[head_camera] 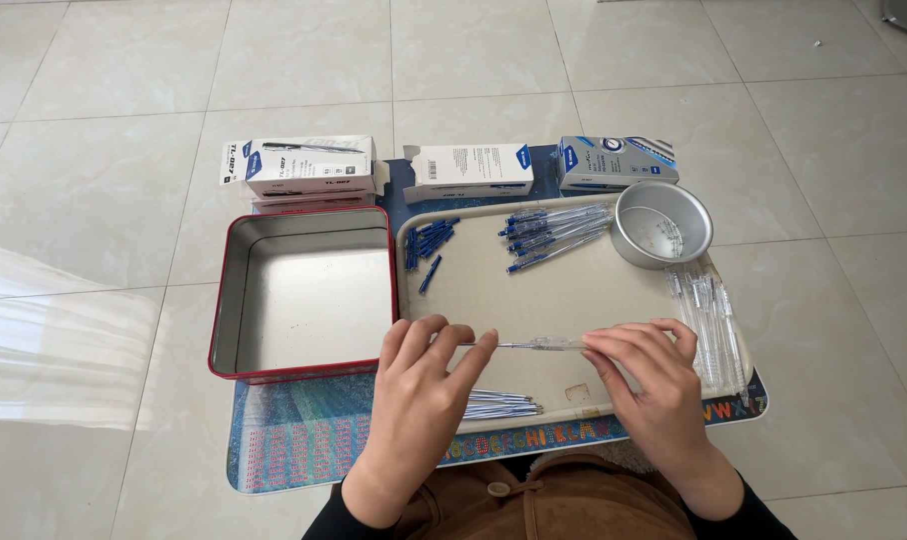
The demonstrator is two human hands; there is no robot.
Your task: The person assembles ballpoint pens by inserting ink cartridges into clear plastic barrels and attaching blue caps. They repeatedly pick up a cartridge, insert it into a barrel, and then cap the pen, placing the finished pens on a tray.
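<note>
- Left hand [421,375] and right hand [646,372] are both over the near half of the beige tray [534,300], fingers pinched on one clear pen barrel [544,344] with a thin refill [479,345] sticking out of its left end.
- The pen's long axis runs left-right, level, bridging the two hands. Right hand grips the barrel end; left fingertips close on the refill side. Neither hand is spread open.
- Barrel body sits nearer the right hand; the exposed refill tip is nearer the left.
- Loose refills [501,404] lie on the tray's near edge, just beside the left hand.
- Clear barrels [712,318] are stacked at the tray's right edge, near the right hand.
- Far side: blue caps [429,244], assembled pens [556,232], round metal pan [662,223].
- Empty-looking red-rimmed tin [304,290] is left of the tray; three pen boxes [469,172] lie beyond, all on a printed mat [304,440] on the tile floor [94,200].
</note>
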